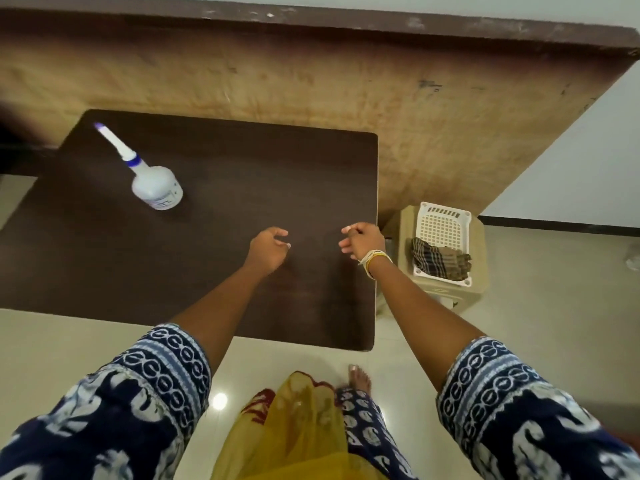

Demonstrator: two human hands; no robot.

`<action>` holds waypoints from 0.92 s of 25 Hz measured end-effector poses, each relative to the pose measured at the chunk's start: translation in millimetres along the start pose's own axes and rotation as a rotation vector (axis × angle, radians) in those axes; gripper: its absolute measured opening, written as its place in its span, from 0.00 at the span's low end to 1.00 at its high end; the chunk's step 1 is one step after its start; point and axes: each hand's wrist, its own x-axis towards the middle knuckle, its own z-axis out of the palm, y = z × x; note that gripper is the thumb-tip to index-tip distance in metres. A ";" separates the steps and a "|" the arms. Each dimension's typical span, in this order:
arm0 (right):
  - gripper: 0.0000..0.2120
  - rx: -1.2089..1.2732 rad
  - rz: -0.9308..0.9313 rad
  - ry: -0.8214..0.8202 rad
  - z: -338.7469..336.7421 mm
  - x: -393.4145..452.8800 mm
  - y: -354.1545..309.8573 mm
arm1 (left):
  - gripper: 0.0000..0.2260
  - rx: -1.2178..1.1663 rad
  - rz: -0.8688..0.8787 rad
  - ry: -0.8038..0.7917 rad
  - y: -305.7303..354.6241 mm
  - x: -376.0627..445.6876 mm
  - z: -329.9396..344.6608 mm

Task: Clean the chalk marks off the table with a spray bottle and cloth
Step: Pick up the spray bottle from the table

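I look down from a head-worn camera onto a dark brown table (214,216), which serves as my reference for everything else. A white spray bottle (156,188) with a blue collar and a long white nozzle stands on the table's far left part, its nozzle pointing toward the far left corner. My left hand (268,249) hovers over the table's right half, fingers loosely curled and holding nothing. My right hand (363,240) is just inside the table's right edge, level with the left one, fingers also loosely curled and empty; white and yellow bangles (372,259) circle that wrist. The two hands are near each other but apart. Both forearms reach in from the table's near side, out of dark blue sleeves (149,393) printed in white. The checked brown cloth (440,259) is off the table, just beyond its right edge, lying in the near end of a white plastic basket (445,223) that sits on a beige stool (479,268). I cannot make out any chalk marks on the tabletop. Behind the table, a larger, worn tan surface (346,81) runs along its far side. Below the near edge, a bare foot (360,377) stands on pale floor tiles (554,289).
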 end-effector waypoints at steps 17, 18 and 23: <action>0.10 -0.147 -0.146 -0.238 194.7 31.4 -127.6 | 0.15 -0.223 -0.247 0.178 -93.3 68.3 -127.3; 0.09 -0.146 -0.151 -0.230 209.2 35.7 -133.4 | 0.16 -0.247 -0.277 0.174 -97.8 77.1 -135.9; 0.04 -0.161 -0.168 -0.167 289.2 44.1 -162.4 | 0.28 -0.257 -0.367 0.111 -120.2 116.9 -190.4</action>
